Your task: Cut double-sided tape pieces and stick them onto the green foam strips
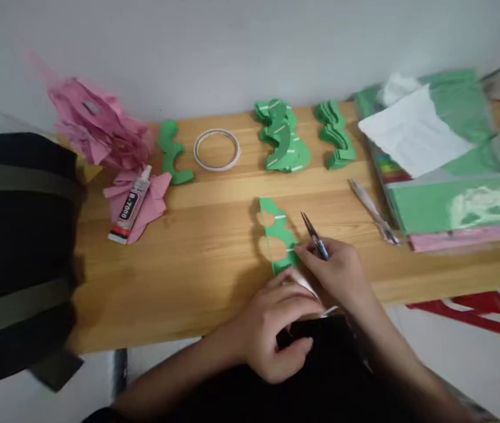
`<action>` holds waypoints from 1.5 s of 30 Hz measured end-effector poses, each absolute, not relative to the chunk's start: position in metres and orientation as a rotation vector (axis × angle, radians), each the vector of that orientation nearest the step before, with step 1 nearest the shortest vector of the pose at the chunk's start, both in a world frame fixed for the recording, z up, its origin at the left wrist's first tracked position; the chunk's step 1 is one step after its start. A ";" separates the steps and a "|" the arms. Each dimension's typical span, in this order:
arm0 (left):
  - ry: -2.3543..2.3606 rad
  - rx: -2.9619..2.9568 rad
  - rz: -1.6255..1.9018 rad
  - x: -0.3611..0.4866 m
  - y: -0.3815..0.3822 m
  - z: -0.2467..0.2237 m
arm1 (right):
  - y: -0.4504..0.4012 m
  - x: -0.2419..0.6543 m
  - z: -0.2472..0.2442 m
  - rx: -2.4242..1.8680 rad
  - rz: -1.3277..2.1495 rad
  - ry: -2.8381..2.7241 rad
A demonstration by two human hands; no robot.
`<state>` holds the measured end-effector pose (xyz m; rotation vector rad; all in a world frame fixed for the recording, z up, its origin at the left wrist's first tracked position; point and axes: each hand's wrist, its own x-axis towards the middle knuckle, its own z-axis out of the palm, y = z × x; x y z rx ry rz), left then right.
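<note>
A wavy-edged green paper cut-out (279, 226) with short white tape strips lies near the middle of the wooden table. Over its lower end curl the fingers of my left hand (276, 329), the thumb apart from them. White strip-like material (305, 285) shows beside these fingers, partly hidden. My right hand (340, 270) is closed, its thumb and fingertip pinching at a white strip on the cut-out's right edge. Small blue-handled snips (315, 238) are tucked in that same hand, dark points facing away from me.
Behind stand stacked green cut-outs (282, 141), another stack (335, 138), a single one (170, 154) and a tape roll (217, 150). Left are a glue tube (130, 205), crumpled pink paper (100, 126) and a dark bag (16, 247). Right lie a clear slim tool (371, 205) and packaged green sheets (452, 205).
</note>
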<state>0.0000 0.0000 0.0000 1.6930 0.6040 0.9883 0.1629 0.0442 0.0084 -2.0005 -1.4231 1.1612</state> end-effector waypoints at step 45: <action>0.636 1.723 1.001 0.003 -0.006 -0.010 | 0.042 0.154 0.012 -2.160 0.993 -1.398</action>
